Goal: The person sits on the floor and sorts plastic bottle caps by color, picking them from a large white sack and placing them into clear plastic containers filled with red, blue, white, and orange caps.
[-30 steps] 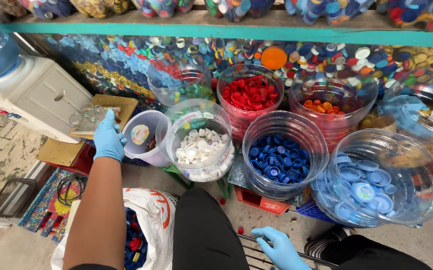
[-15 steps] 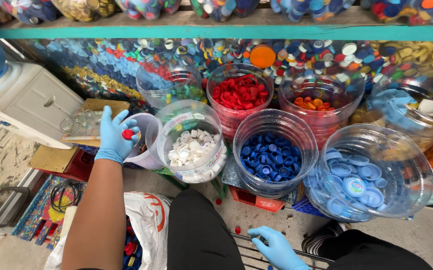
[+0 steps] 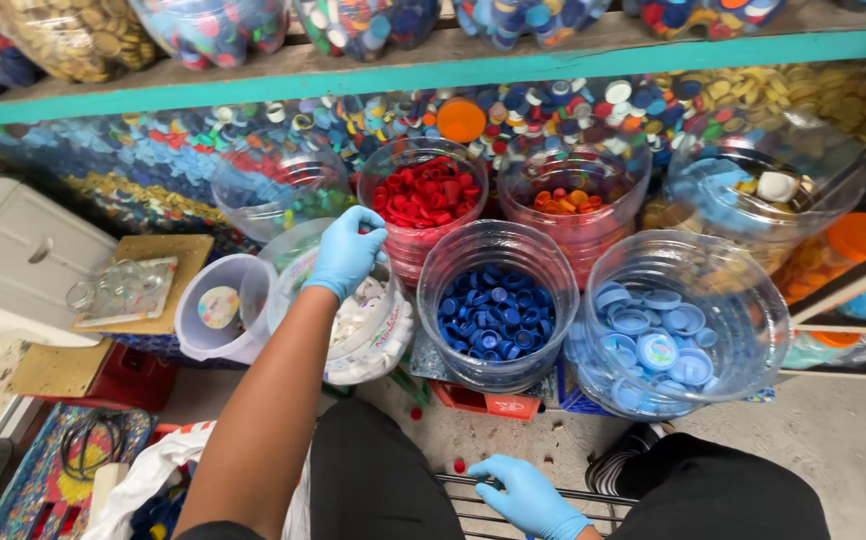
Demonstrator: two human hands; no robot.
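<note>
Sorting of plastic bottle caps by colour looks well under way, judging by how the tubs stand: several clear containers already hold single colours, while a white sack [image 3: 168, 480] at the lower left edge shows mixed caps not yet sorted, and a few red strays lie on the floor [image 3: 833, 440] near the frame's bottom centre. Left hand [image 3: 346, 250], in a blue glove, reaches forward at centre frame over the rim of the tub of white caps [image 3: 368, 325], toward the tub of red caps [image 3: 423, 195]; its fingers are curled loosely downward, and whether a cap sits under them cannot be told. Right hand [image 3: 528, 492], also gloved, rests at lower centre on a wire rack [image 3: 473, 500], fingers spread and flat, gripping nothing visible. Containers, left to right: a small whitish bucket [image 3: 221, 318], nearly bare but for one round lid; the white caps; dark blue caps [image 3: 493, 320] at centre; large light blue caps [image 3: 668, 335] at right. Back row: a nearly empty clear tub [image 3: 273, 195], the reds, orange caps [image 3: 573, 205], and a mixed tub [image 3: 763, 195] at upper right.
</note>
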